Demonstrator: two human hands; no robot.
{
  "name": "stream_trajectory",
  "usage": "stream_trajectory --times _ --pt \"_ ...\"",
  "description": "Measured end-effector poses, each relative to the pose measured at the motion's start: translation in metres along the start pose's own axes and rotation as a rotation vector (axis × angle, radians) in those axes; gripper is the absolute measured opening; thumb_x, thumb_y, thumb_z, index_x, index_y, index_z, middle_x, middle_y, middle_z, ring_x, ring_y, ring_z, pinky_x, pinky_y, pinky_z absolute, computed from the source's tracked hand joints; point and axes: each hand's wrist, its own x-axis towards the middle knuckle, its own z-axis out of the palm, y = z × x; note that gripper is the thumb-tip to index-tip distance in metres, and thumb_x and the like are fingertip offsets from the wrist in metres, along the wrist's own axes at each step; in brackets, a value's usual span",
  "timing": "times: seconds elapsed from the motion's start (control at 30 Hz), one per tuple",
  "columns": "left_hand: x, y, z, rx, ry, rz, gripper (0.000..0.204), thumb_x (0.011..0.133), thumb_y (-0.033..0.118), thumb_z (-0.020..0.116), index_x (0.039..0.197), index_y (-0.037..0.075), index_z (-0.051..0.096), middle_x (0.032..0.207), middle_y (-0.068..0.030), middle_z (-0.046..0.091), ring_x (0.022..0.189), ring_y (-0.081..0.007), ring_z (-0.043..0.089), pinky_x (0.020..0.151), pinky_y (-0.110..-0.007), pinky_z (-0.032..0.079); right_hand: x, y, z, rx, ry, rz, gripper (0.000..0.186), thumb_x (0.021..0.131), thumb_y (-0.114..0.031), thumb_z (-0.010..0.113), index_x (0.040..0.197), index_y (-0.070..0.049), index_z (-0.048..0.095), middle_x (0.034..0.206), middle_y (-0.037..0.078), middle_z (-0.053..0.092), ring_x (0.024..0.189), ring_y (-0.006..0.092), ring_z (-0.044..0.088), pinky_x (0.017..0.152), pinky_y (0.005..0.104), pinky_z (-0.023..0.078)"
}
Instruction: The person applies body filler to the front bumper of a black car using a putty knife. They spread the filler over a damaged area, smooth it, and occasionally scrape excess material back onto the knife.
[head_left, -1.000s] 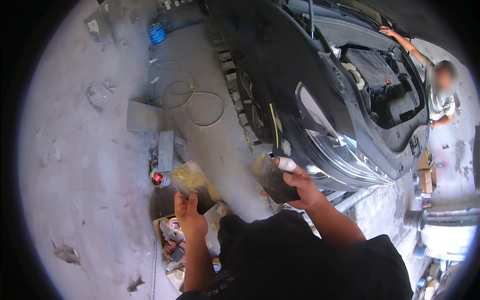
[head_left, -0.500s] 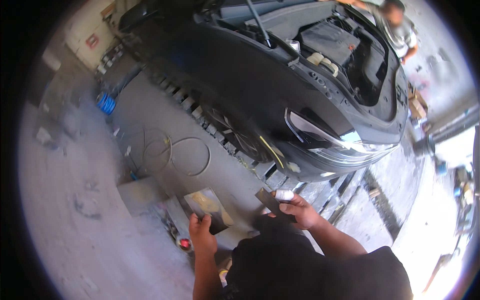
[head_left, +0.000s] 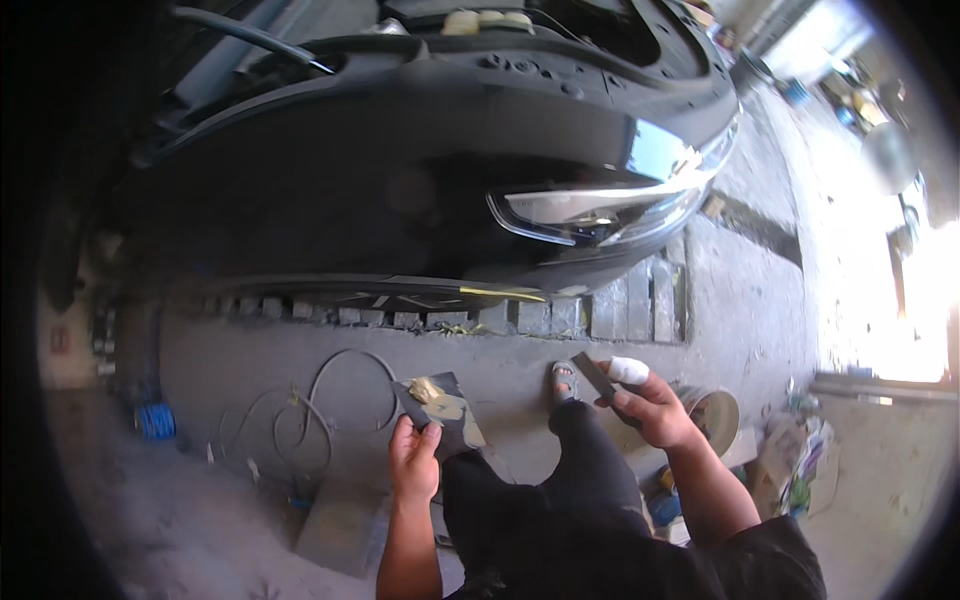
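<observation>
Yellowish paste (head_left: 427, 392) lies on the dark plate (head_left: 417, 406) pinched in your left grip (head_left: 414, 458), your right grip (head_left: 655, 412) closed around a flat blade (head_left: 597, 379) near the black car (head_left: 380, 200) — seemingly a carrying step, the next move calling for a level plate.

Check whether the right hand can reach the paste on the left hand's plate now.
Probably yes: the right hand holds a flat tool, and nothing visible blocks the gap to the paste on the plate in the left hand.

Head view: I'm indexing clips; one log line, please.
left hand: holds plate, tan paste on it | right hand: holds flat tool, apart from plate | car: ahead
</observation>
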Motion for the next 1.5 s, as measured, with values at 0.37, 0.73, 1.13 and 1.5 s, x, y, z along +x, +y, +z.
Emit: stream_trajectory --times 0.37,0.73,1.13,1.5 --pt "0.065 -0.16 -0.078 0.089 -0.301 -0.305 0.015 0.099 0.01 0.06 0.112 0.001 0.059 0.101 0.0001 0.065 0.087 -0.005 0.056 0.08 -0.021 0.044 0.043 0.087 -0.027 -0.247 0.238 -0.35 0.051 0.096 -0.008 0.061 0.145 -0.001 0.047 0.15 0.012 0.049 0.134 0.0182 0.048 0.108 0.0362 0.04" --pt "0.146 -0.312 -0.127 0.079 -0.384 -0.192 0.014 0.097 0.008 0.06 0.11 0.002 0.059 0.097 0.0031 0.062 0.083 -0.0028 0.051 0.077 -0.021 0.043 0.116 0.124 -0.043 -1.587 0.454 -0.861 0.044 0.076 0.0 0.069 0.118 -0.013 0.069 0.142 0.004 0.058 0.129 0.0312 0.047 0.105 0.0447 0.036" --pt "0.215 -0.41 -0.159 0.037 -0.6 -0.039 0.018 0.097 0.007 0.058 0.114 0.001 0.061 0.104 -0.0008 0.065 0.093 -0.0074 0.058 0.088 -0.025 0.046 0.167 0.171 -0.01 -2.16 0.658 -1.117 0.039 0.074 -0.01 0.068 0.112 -0.02 0.068 0.15 0.001 0.049 0.141 0.0252 0.037 0.114 0.052 0.01" --pt "0.223 -0.427 -0.166 0.003 -0.616 -0.051 0.018 0.096 0.006 0.057 0.113 0.002 0.061 0.103 -0.0005 0.067 0.09 -0.0066 0.059 0.085 -0.024 0.047 0.175 0.175 0.02 -2.269 0.711 -1.116 0.027 0.077 -0.015 0.067 0.103 -0.021 0.068 0.149 -0.001 0.05 0.141 0.025 0.036 0.112 0.0526 0.009"
